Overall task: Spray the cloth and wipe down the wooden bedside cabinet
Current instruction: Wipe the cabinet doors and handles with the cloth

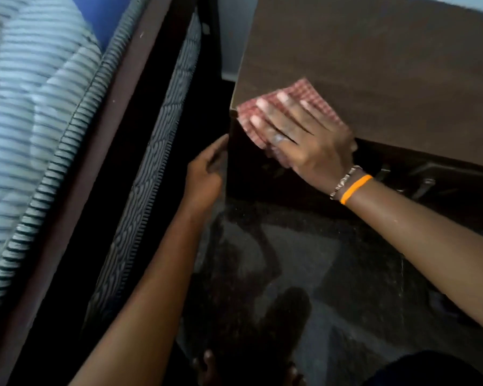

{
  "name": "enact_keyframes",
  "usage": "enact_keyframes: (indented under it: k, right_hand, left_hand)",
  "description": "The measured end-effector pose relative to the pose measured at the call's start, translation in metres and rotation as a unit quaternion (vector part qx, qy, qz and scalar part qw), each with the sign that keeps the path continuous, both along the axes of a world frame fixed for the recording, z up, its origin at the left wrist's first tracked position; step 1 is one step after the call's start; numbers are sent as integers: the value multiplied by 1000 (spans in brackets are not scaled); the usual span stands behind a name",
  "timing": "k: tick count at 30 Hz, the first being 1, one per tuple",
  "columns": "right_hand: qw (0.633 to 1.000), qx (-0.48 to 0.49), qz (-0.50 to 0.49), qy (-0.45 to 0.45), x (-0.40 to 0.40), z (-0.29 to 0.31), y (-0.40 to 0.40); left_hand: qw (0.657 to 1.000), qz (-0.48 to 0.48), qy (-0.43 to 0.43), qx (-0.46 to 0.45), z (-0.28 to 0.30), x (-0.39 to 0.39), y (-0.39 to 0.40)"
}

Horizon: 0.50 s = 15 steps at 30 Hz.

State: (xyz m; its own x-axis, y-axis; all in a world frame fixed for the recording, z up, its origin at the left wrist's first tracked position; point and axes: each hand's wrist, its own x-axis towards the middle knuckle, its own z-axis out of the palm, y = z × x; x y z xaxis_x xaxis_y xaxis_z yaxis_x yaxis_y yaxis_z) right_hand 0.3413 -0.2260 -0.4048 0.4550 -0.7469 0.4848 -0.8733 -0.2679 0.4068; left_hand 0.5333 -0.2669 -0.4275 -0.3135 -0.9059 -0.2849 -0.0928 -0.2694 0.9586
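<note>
The wooden bedside cabinet [388, 73] has a brown top that fills the upper right. A red-and-white checked cloth [304, 91] lies over its near left corner and hangs a little over the edge. My right hand [299, 137] lies flat on the cloth, fingers spread, pressing it onto the corner. My left hand [207, 176] holds the left edge of the cabinet's dark, glossy open door [262, 176] just below that corner. No spray bottle is in view.
The bed stands at the left: a striped blanket [31, 107], a ribbed mattress edge [67, 162] and a dark brown frame [115, 135]. A narrow dark gap separates bed and cabinet. Glossy dark floor [304, 274] lies below. Two wristbands circle my right wrist.
</note>
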Motion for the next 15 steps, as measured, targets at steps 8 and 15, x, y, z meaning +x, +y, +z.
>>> enact_keyframes:
  k: [8, 15]
  right_hand:
    - [988, -57, -47, 136, 35, -66, -35]
    - [955, 75, 17, 288, -2, -130, 1]
  left_hand:
    - [985, 131, 97, 54, -37, -8, -27]
    - [995, 85, 45, 31, -49, -13, -12]
